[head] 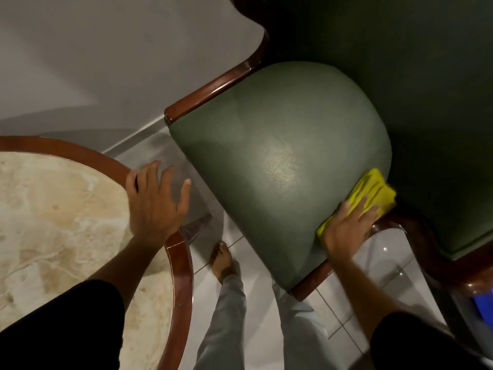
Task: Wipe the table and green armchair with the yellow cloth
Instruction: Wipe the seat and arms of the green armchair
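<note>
The green armchair (280,145) fills the centre and right, its padded seat framed in dark red-brown wood. My right hand (346,228) lies flat on the yellow cloth (373,193), pressing it against the seat's right edge beside the wooden arm. The round table (181,263) stands at the left, with a pale marbled top and a brown wooden rim. My left hand (154,201) hovers over the table's right rim, fingers spread, holding nothing.
White floor tiles run between the table and the chair, where my bare foot (222,260) and grey trouser legs stand. A grey wall (106,62) rises behind. A blue object (484,305) shows at the right edge under the chair's arm.
</note>
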A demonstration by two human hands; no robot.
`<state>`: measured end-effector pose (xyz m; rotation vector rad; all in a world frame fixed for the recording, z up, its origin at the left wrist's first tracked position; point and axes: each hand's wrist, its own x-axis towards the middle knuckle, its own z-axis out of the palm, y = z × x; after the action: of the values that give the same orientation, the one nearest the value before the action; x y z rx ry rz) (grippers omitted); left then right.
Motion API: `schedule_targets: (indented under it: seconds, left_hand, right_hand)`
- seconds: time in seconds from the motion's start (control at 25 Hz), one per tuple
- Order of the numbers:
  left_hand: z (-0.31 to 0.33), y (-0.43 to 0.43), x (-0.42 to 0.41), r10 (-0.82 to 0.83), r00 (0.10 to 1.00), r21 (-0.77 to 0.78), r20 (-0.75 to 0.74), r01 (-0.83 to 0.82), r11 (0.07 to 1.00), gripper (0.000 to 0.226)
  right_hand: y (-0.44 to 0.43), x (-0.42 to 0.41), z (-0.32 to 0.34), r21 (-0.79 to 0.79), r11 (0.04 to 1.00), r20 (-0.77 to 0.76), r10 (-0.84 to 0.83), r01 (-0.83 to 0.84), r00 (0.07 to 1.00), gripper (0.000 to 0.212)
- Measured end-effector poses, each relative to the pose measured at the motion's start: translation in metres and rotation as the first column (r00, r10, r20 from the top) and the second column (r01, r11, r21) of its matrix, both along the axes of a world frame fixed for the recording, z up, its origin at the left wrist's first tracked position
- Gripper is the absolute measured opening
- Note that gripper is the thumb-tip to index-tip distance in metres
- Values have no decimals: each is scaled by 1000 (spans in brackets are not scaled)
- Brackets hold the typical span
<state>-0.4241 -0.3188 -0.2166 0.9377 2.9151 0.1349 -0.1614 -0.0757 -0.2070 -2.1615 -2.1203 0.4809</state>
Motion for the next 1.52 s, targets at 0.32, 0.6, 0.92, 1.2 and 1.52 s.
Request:
schedule_targets:
  seconds: [0.32, 0.6, 0.92, 1.2, 1.52]
  left_hand:
    - [4, 2, 3, 3, 1000, 11, 3, -3, 1000, 55]
    - [9, 3, 10, 10, 998, -4, 62, -10, 1000, 60]
    - [55, 119, 74, -177, 970, 238, 168, 134, 962, 50]
    - [80, 174, 62, -582, 720, -171, 378, 672, 720, 92]
    - [171, 301, 90, -335, 238, 252, 912, 320, 913, 20]
  right_hand:
    - [-24, -177, -5, -4, 74, 103, 992, -997, 74, 51]
    - [142, -129, 4, -46, 862, 91, 507, -505, 857, 57]
    - [-24, -44, 43, -104, 489, -97, 861, -866, 498, 56]
    - [20, -38, 78, -524, 701, -38, 548, -484, 836, 30]
    - [167, 1, 224, -161, 888, -420, 334, -432, 844, 41]
